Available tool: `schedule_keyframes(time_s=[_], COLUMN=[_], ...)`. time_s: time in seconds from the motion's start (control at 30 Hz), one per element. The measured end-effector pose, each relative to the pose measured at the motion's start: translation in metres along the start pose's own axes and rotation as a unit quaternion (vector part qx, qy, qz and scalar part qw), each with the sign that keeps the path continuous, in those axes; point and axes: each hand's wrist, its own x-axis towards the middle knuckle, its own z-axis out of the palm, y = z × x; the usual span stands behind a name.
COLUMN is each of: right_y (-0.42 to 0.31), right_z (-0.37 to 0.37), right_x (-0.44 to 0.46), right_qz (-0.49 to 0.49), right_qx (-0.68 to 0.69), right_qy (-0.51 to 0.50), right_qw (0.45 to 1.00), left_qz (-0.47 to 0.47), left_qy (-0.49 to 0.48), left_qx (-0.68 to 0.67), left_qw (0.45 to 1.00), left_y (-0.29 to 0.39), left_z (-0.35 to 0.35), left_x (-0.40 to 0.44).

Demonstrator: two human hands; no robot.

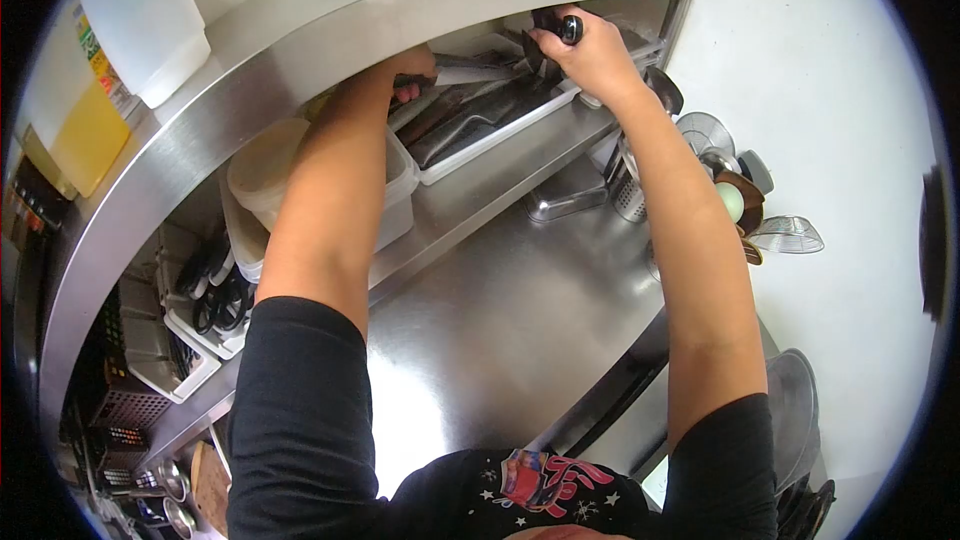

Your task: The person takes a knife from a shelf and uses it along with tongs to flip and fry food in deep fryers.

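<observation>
Left hand (413,72) closed on knife (472,73); right hand (588,48) closed around black handle (571,31). Keep knife clear of right hand.

Head-worn wide-angle view, directed forward and steeply down from above the wearer's chest (540,490). The black sleeves (305,390) lie nearest the lens; the left hand (413,68) and right hand (595,50) appear at arm's length, high in the field, with the steel table (510,290) below centre.
</observation>
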Motion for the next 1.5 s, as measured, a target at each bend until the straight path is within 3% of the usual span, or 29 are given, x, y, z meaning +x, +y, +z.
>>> schedule_keyframes(time_s=[0.23,0.4,0.5,0.63,0.73,0.8,0.9,0.97,1.03,1.2,1.3,1.37,1.47,1.5], right_y=[0.003,-0.009,-0.020,-0.042,-0.055,-0.070,-0.077,-0.080,-0.078,-0.041,-0.048,-0.048,-0.063,-0.073], right_z=[0.006,0.010,0.024,0.048,0.071,0.086,0.106,0.109,0.112,0.128,0.105,0.105,0.097,0.082], right_x=[0.000,-0.004,-0.011,-0.029,-0.052,-0.058,-0.069,-0.069,-0.070,-0.086,-0.108,-0.122,-0.153,-0.165], right_qz=[-0.008,-0.026,-0.076,-0.087,-0.120,-0.050,0.059,0.061,0.068,0.042,0.015,0.026,0.033,0.068], right_qx=[-0.003,-0.020,-0.046,-0.142,-0.301,-0.355,-0.279,-0.227,-0.147,0.021,-0.076,-0.026,0.021,0.003], right_qy=[0.006,-0.024,-0.033,-0.128,-0.115,-0.176,-0.186,-0.164,-0.154,-0.142,-0.099,-0.055,0.012,-0.014], right_qw=[1.000,0.999,0.995,0.978,0.939,0.917,0.940,0.958,0.975,0.989,0.992,0.998,0.999,0.998], left_qz=[0.011,0.038,0.065,0.088,0.097,0.103,0.090,0.076,0.087,0.095,0.099,0.161,0.172,0.170], left_qy=[0.042,0.120,0.201,0.298,0.336,0.343,0.373,0.403,0.348,0.297,0.305,0.355,0.363,0.355], left_qx=[0.047,0.154,0.267,0.411,0.464,0.476,0.455,0.413,0.346,0.296,0.278,0.265,0.122,0.074], left_qw=[0.998,0.980,0.940,0.857,0.814,0.803,0.803,0.813,0.867,0.903,0.905,0.882,0.908,0.916], left_y=[-0.005,-0.005,0.004,0.026,0.026,0.017,0.011,0.017,0.027,0.021,0.025,0.021,0.021,0.020], left_z=[0.000,-0.010,-0.014,-0.004,0.015,0.021,0.017,0.012,0.002,0.019,0.029,0.041,0.073,0.085], left_x=[-0.003,-0.014,-0.026,-0.047,-0.070,-0.089,-0.127,-0.163,-0.201,-0.242,-0.268,-0.285,-0.307,-0.310])
